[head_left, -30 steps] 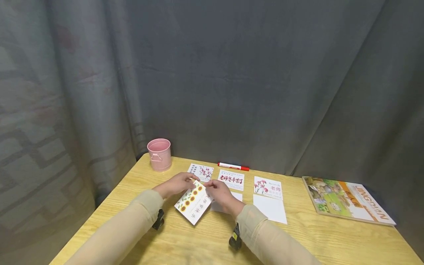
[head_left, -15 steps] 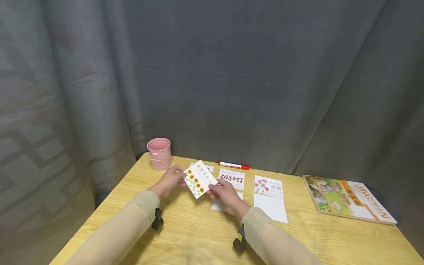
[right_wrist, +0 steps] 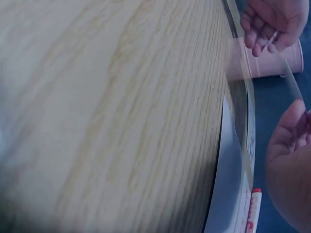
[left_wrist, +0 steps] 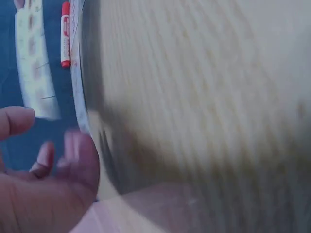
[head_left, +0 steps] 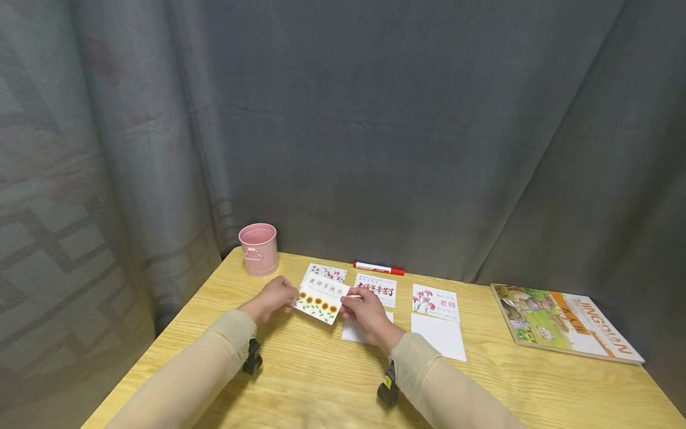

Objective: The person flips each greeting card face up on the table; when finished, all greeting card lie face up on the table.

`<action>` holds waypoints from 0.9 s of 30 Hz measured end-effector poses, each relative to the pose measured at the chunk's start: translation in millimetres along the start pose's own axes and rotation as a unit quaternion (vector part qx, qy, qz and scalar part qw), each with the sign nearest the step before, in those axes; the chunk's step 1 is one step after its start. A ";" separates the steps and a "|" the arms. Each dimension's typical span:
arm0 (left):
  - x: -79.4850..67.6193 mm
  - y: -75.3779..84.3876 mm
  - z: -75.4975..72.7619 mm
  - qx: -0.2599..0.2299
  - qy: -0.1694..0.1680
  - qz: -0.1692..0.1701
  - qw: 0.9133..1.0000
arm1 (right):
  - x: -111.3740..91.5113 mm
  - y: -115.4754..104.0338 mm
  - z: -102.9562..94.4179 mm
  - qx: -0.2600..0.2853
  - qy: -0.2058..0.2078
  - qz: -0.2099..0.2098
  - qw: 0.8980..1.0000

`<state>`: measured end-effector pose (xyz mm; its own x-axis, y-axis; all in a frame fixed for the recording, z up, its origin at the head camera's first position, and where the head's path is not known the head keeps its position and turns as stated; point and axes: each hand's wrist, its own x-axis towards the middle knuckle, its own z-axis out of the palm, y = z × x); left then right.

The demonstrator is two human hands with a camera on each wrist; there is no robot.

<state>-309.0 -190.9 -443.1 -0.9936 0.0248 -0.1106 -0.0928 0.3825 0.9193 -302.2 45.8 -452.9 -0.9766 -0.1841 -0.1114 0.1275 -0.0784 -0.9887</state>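
Observation:
A white greeting card (head_left: 321, 297) with sunflowers and dark lettering is held above the table, its lettering upright in the head view. My right hand (head_left: 367, 313) pinches its right edge between thumb and fingers. At its left edge is my left hand (head_left: 274, 297); in the left wrist view the thumb and fingers of the left hand (left_wrist: 48, 184) are spread apart, clear of the blurred card (left_wrist: 36, 68). Behind the sunflower card lies a blossom card (head_left: 331, 273), partly covered. A card with red lettering (head_left: 376, 285) lies beyond my right hand, and a white card (head_left: 354, 332) partly beneath it.
A pink bucket (head_left: 258, 253) stands at the back left corner. The red-and-white marker (head_left: 377, 269) lies along the back edge. To the right are a carnation card (head_left: 435, 302), a blank white card (head_left: 438, 338) and a picture book (head_left: 565, 322). Grey curtains (head_left: 354, 131) hang behind.
The sunflower card has been turned, from lettering at the lower right, through a tilt, to lettering upright with the flowers along the bottom. My left hand's fingers have come off it.

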 end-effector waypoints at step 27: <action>-23.7 15.0 43.0 0.437 -0.081 0.155 0.882 | -1.2 4.0 10.6 -0.022 -0.066 0.077 0.995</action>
<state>-284.1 -146.0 -443.0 -0.9335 0.3580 -0.0224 0.3378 0.8985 0.2804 -298.7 35.3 -455.7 -0.9146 -0.3173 -0.2507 0.2631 0.0039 -0.9648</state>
